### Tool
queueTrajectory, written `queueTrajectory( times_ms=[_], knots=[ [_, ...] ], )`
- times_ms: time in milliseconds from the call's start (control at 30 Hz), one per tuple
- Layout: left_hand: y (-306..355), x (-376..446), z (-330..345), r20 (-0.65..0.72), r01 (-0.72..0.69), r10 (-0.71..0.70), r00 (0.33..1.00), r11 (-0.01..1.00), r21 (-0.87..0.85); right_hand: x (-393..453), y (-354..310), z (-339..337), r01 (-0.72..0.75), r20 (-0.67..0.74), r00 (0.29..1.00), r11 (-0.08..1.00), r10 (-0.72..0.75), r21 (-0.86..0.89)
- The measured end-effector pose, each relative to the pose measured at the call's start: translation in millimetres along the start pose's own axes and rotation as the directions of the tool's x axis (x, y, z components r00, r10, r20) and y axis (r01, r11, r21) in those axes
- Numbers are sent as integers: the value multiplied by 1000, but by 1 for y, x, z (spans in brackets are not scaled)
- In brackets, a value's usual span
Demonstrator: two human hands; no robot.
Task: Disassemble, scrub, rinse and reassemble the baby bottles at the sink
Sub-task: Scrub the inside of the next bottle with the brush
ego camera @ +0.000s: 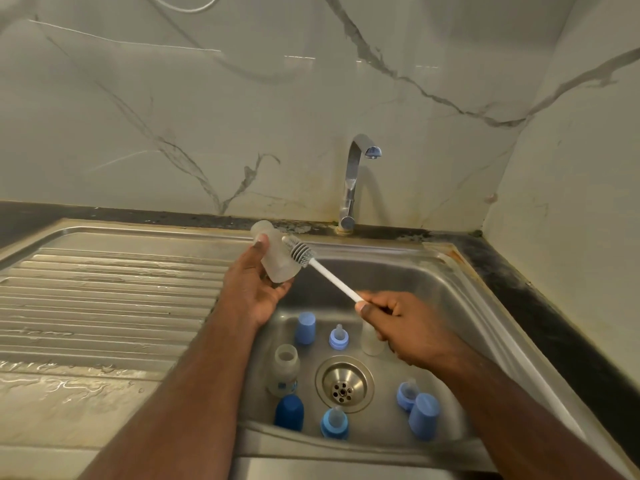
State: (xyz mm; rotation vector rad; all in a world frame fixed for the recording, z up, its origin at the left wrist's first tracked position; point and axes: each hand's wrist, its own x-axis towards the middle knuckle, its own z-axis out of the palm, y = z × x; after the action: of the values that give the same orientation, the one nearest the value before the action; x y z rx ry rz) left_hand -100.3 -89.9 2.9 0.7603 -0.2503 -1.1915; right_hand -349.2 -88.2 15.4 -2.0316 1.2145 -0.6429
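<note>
My left hand (254,289) grips a clear, capless baby bottle (273,256) above the sink's left rim. My right hand (391,323) grips the white handle of a bottle brush (304,254), whose grey bristle head lies against the bottle's side. In the steel sink basin (408,271) stands another open clear bottle (285,370). A third clear bottle (370,339) is partly hidden behind my right hand. Around the drain (344,382) sit blue caps (305,328), (424,415), (289,412) and blue collars with teats (338,337), (334,424), (407,394).
A chrome tap (353,181) rises behind the basin; no water runs from it. A wet ribbed drainboard (110,299) stretches to the left. Marble-patterned wall tiles close off the back and right side, with a dark counter strip (540,306) along the sink's right edge.
</note>
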Motion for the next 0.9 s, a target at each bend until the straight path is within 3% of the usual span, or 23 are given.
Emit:
queueTrajectory(
  times_ms=[267, 367, 533, 800, 900],
  knots=[
    [-4, -4, 4, 86, 55, -58, 995, 998, 38, 7, 0, 0, 23, -137, 990, 996, -35, -90],
    [-4, -1, 2, 75, 51, -57, 996, 996, 71, 3, -5, 4, 75, -66, 995, 997, -76, -17],
    [-8, -2, 3, 116, 62, -79, 990, 987, 148, 8, -9, 10, 67, -105, 991, 985, -85, -158],
    [-7, -5, 2, 168, 118, -143, 975, 982, 146, 12, -10, 6, 15, -161, 986, 995, -31, -101],
    [-5, -5, 4, 142, 122, -135, 981, 988, 93, 7, -7, 3, 33, -122, 992, 997, -25, 64]
  ],
)
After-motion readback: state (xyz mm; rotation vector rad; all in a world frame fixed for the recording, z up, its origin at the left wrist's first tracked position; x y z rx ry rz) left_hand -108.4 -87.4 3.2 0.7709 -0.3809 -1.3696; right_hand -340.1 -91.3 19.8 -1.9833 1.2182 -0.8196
